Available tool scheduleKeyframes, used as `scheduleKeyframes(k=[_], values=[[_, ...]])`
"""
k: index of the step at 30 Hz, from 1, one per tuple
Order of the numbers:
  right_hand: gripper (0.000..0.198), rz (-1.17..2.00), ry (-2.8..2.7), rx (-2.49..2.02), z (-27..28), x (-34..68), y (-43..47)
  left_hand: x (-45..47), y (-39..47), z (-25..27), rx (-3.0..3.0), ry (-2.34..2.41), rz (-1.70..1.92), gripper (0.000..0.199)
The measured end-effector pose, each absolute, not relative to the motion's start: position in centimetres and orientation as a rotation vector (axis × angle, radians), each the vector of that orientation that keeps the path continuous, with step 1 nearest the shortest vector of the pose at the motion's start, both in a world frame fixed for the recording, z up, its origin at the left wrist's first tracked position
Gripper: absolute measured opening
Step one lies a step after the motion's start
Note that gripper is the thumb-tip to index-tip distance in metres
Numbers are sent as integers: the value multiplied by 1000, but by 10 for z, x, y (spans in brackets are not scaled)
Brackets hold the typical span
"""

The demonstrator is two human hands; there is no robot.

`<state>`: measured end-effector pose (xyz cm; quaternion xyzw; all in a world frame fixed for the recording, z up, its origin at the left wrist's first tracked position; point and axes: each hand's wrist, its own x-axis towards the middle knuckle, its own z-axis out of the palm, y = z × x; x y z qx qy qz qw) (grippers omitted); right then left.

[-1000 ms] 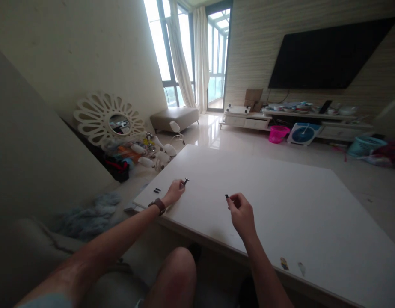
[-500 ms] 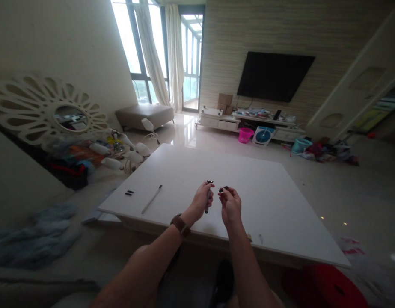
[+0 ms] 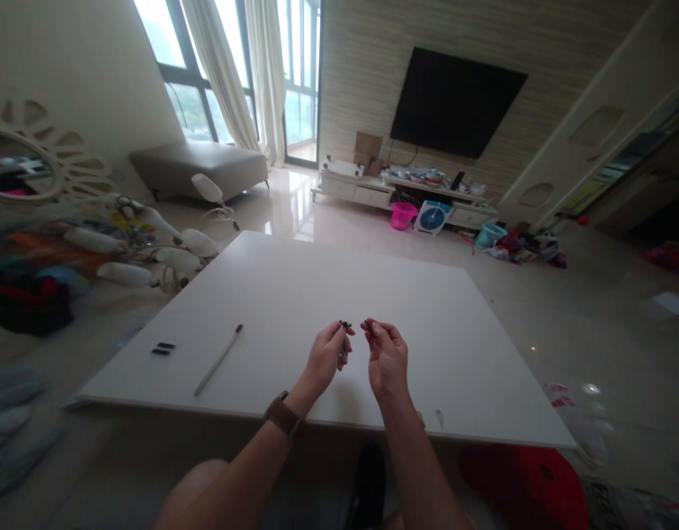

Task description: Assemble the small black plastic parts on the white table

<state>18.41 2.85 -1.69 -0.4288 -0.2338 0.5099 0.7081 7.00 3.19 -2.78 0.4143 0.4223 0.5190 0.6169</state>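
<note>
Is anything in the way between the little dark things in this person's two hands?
Nothing visible. The left hand holds one dark item and the right hand a dark piece, with an open gap between them and the white table behind. The pale rod lies off to the left.

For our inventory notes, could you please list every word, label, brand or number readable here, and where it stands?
No text can be read with certainty.
Red marks on the plastic bag: too blurred.
Pale marks on the dark item, lower right: too blurred.
</note>
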Motion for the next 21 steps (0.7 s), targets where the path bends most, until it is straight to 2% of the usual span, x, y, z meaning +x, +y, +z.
scheduleKeyframes(k=[7,21], values=[[34,1074,-601,-936,-26,174,30,59,22,-23,933,1009,1271,41],[25,1181,-599,-979,-24,148,7,48,-9,-31,854,1094,1230,40]])
